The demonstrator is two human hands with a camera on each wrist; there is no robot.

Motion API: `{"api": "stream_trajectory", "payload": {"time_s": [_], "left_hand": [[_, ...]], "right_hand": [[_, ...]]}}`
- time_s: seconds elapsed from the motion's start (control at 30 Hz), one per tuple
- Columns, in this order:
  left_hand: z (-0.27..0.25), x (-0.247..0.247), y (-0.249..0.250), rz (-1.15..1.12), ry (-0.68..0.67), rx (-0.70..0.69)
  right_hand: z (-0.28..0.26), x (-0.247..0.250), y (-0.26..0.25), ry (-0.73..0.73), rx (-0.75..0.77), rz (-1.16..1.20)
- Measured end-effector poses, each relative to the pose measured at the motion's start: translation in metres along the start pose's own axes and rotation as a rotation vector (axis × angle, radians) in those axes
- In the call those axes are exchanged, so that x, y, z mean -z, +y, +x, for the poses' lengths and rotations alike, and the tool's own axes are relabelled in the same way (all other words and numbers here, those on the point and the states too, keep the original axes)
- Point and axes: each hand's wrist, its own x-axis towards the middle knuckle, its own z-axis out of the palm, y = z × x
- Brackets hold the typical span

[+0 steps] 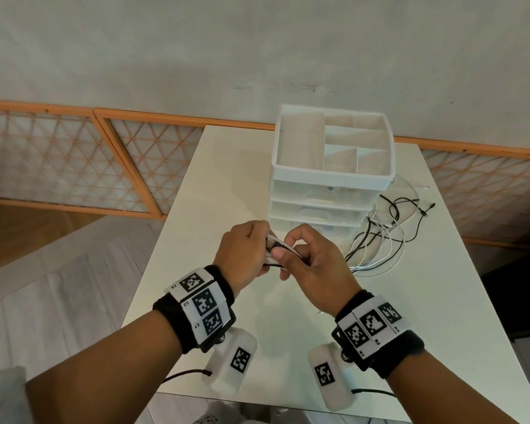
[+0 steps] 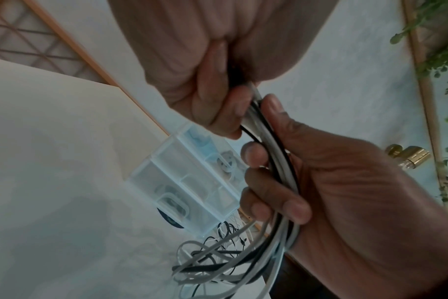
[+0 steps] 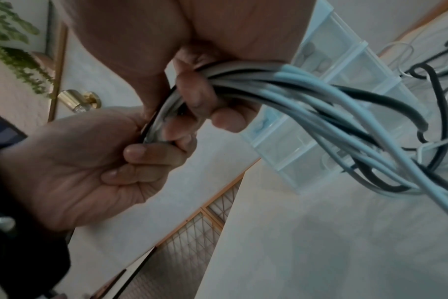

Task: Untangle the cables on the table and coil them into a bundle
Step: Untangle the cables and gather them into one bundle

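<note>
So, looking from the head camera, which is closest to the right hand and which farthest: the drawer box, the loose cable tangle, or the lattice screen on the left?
1. Loose cable tangle, just right of the right hand.
2. Drawer box, behind it.
3. Lattice screen, far left, off the table.

We have bare table (image 1: 214, 185) to the left of our hands and in front of our wrists, so a hand can pass there. Straight ahead the white drawer organizer (image 1: 328, 166) blocks the way, and to its right the loose black and white cables (image 1: 383, 237) sprawl across the surface.
</note>
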Motion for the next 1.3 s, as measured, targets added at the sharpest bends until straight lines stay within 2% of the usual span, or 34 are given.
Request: {"api": "stream_trajectory", "payload": {"time_s": [0.1,0.23,0.47,0.7,1.03,1.3], "left_hand": [[0.003,0.002,-0.002,-0.044,0.035,0.065],[0.004,0.006,0.001,-0.112,-0.038,0.165],[0.005,0.007,0.004,-0.163,-0.057,0.189],[0.003,0.007,0.007,-0.225,-0.108,0.258],[0.004,0.004,0.008,-0.181,-0.061,0.279],[0.004,0.001,0.004,-0.083,-0.122,0.208]], "right_hand": [[0.0,-0.001,0.002,0.023,0.051,0.031],[0.0,0.001,0.004,0.012,0.074,0.077],[0.003,-0.001,0.004,0.052,-0.011,0.087],[0.006,0.002,0.004,0.09,0.006,0.073],[0.002,0.001,0.002,-0.063,0.036,0.029],[0.006,-0.004,0.004,-0.006,-0.003,0.082]]}}
